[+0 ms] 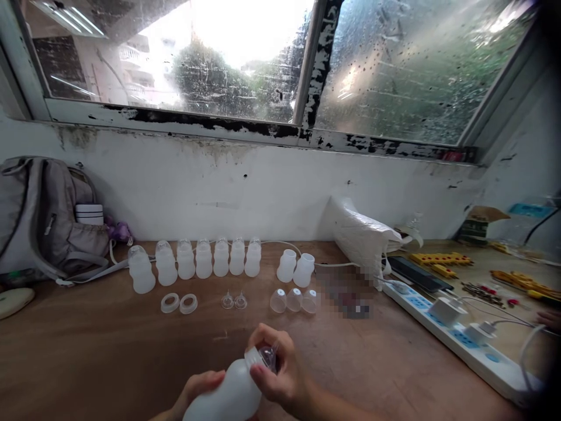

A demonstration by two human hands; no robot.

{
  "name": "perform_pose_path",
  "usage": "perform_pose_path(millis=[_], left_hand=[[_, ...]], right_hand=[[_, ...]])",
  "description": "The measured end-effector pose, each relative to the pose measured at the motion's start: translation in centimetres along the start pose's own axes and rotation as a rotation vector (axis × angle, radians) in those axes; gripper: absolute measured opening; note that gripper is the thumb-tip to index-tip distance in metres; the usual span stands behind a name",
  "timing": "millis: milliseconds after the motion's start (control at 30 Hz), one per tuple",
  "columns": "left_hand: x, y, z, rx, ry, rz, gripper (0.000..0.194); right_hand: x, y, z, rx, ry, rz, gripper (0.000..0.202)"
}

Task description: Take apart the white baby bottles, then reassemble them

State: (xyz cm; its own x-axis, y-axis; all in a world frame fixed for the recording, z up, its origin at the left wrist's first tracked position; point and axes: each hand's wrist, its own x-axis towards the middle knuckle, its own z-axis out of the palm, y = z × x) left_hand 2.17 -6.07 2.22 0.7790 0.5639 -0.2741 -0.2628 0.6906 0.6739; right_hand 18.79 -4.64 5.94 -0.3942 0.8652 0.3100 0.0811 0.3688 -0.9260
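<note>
A white baby bottle [230, 394] lies tilted in my left hand [199, 389], which grips its body from the left. My right hand [280, 374] closes its fingers round the bottle's collar ring [253, 358], with a clear nipple [267, 358] poking out at the top. Beyond my hands, two loose collar rings [188, 303], two clear nipples [241, 300] and three translucent caps [294, 300] lie on the table. Behind them stands a row of several capped bottles [204, 260], with two topless bottles [304, 271] to their right.
The brown wooden table [109, 351] meets a wall below a window. A grey backpack [52, 222] rests at the left. On the right are a white padded bag [359, 234], a long power strip [464, 339] with plugs and cables, and yellow parts [440, 259]. Another person's hand [550, 320] shows at the right edge.
</note>
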Motion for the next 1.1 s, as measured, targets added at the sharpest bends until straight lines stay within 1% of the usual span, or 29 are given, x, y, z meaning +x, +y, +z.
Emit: perform_pose_path(millis=[33,67,100,133,167,233,300,333,400,533,633,767,933,1100], left_hand=[[0.0,0.1,-0.2,-0.01,-0.022,-0.006,0.061],[0.0,0.3,-0.5,-0.01,-0.055,-0.006,0.066],[0.0,0.5,-0.9,-0.01,-0.086,-0.001,0.069],[0.0,0.8,-1.4,-0.014,-0.109,0.007,0.072],[0.0,1.1,-1.9,-0.019,-0.122,0.015,0.073],[-0.2,1.7,-3.0,-0.03,-0.116,0.04,0.072],[-0.3,2.0,-3.8,-0.03,-0.094,0.04,0.069],[-0.3,2.1,-3.9,-0.029,-0.086,0.028,0.068],[-0.4,2.1,-3.8,-0.008,-0.071,-0.004,0.066],[-0.7,2.1,-2.6,0.069,-0.046,-0.055,0.064],[-1.0,2.1,-2.0,0.111,-0.005,-0.056,0.059],[-1.3,2.1,-1.9,0.149,0.022,-0.036,0.056],[-1.2,2.1,-2.1,0.124,0.015,-0.026,0.056],[-1.0,2.2,-2.2,0.095,-0.007,-0.018,0.055]], right_hand=[[0.4,0.1,-0.3,0.074,-0.06,-0.003,0.034],[0.8,0.3,-0.8,0.143,-0.114,0.01,0.041],[1.4,0.6,-1.3,0.193,-0.144,0.038,0.05],[2.0,1.2,-1.8,0.209,-0.145,0.062,0.057],[2.6,1.8,-2.3,0.184,-0.119,0.091,0.057],[3.5,3.0,-3.3,0.15,-0.029,0.149,0.045],[4.0,3.7,-3.9,0.181,-0.007,0.211,0.035],[4.1,3.8,-4.1,0.2,-0.018,0.226,0.033],[4.0,3.3,-4.1,0.199,-0.051,0.222,0.035],[3.4,1.7,-3.8,0.082,-0.102,0.182,0.039],[3.2,0.8,-3.8,-0.035,-0.153,0.171,0.039],[3.2,-0.1,-4.1,-0.134,-0.214,0.18,0.034],[3.4,-0.8,-4.4,-0.13,-0.253,0.162,0.031],[3.6,-0.6,-4.8,-0.055,-0.282,0.178,0.026]])
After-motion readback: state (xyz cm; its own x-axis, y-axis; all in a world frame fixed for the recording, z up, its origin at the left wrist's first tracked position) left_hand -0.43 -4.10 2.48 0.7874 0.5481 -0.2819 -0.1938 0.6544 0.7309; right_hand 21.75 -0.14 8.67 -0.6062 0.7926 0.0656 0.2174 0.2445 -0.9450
